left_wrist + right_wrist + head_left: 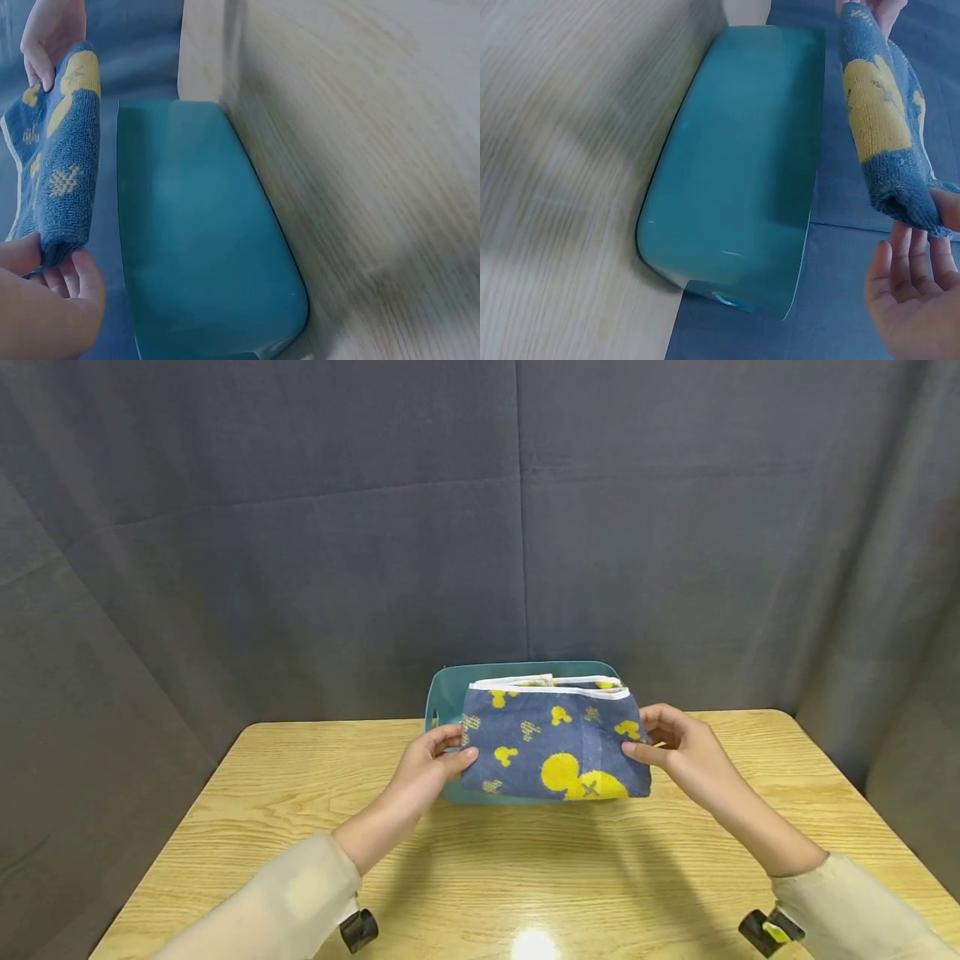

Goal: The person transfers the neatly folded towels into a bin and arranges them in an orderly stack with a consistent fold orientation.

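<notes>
A folded blue towel (555, 739) with yellow mouse-head prints and a white edging is held up between both hands. My left hand (427, 766) pinches its left end, thumb on the near face. At the opposite end, the right hand (688, 752) grips the towel between thumb and fingers. Behind and below it stands a teal plastic basin (447, 693), mostly hidden by the towel in the head view. Both wrist views show the towel (71, 169) apart from the basin (739, 150) and above its rim. The basin's inside cannot be seen well.
The basin stands near the far edge of a light wood-grain table (300, 793). Dark grey curtains (337, 568) hang behind the table and along both sides. Small black devices (358, 931) are strapped at the wrists, below pale sleeves.
</notes>
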`<action>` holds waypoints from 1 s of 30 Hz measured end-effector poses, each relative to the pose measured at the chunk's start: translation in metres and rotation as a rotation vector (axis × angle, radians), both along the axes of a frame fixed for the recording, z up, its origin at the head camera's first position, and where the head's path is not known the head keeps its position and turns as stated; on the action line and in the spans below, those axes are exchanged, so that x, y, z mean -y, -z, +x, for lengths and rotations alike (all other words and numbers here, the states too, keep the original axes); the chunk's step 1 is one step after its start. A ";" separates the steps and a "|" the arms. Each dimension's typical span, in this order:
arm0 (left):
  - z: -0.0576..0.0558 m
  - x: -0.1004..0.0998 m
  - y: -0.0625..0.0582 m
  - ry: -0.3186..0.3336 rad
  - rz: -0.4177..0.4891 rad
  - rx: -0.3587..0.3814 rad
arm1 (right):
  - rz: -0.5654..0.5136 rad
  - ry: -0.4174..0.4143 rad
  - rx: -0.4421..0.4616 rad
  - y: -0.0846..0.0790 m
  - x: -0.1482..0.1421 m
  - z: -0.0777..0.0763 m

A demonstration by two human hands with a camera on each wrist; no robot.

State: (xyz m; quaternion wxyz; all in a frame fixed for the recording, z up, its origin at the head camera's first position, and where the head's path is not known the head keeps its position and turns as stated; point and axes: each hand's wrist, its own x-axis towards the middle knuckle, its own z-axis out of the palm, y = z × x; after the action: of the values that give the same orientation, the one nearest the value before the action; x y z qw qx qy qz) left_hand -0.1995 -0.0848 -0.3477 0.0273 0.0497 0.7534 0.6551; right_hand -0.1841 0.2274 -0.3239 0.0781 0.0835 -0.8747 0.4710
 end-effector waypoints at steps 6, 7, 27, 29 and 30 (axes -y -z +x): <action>-0.007 0.001 -0.001 -0.022 -0.002 -0.008 | -0.016 0.003 0.018 0.000 0.003 -0.007; -0.008 0.001 -0.001 -0.024 -0.001 -0.006 | -0.021 0.002 0.014 0.000 0.003 -0.008; -0.037 -0.004 -0.011 -0.066 0.032 0.016 | -0.084 0.044 0.013 -0.010 0.011 -0.036; -0.038 -0.005 -0.011 -0.071 0.038 0.015 | -0.090 0.048 0.014 -0.011 0.012 -0.039; -0.039 -0.005 -0.011 -0.072 0.043 0.014 | -0.090 0.052 0.016 -0.011 0.013 -0.040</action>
State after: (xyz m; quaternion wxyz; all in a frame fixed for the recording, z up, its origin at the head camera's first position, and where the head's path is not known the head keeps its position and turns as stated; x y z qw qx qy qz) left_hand -0.2383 -0.0801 -0.3370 0.0080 0.0184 0.7402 0.6721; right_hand -0.2241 0.2142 -0.3131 0.0869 0.0534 -0.8551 0.5083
